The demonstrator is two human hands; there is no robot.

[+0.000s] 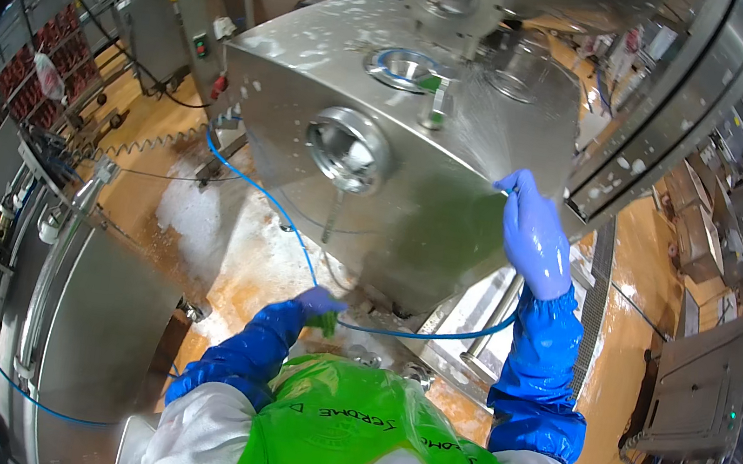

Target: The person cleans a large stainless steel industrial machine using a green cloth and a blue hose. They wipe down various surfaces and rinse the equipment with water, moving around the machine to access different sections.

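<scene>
My right hand (536, 243), in a purple glove, is closed on the end of a water hose, mostly hidden by the fingers. A fan of water spray (488, 124) leaves it across the top of a large stainless steel machine housing (289, 108). Lower down, my gloved left hand (320, 300) grips the blue hose (264, 193) and a green scouring pad (324, 324). From there the hose runs right, passing behind my right forearm. A round steel port (347, 148) projects from the housing's front. On top are a blue-ringed opening (405, 67) and a steel latch (436, 103).
White foam (194, 216) lies on the wet orange floor (616, 349). To the right rises a thick steel column (660, 122), with a floor grating (598, 276) below it. Steel equipment (100, 316) stands at left, near a coiled cable (137, 143). A rack of reddish goods (47, 73) stands farther back.
</scene>
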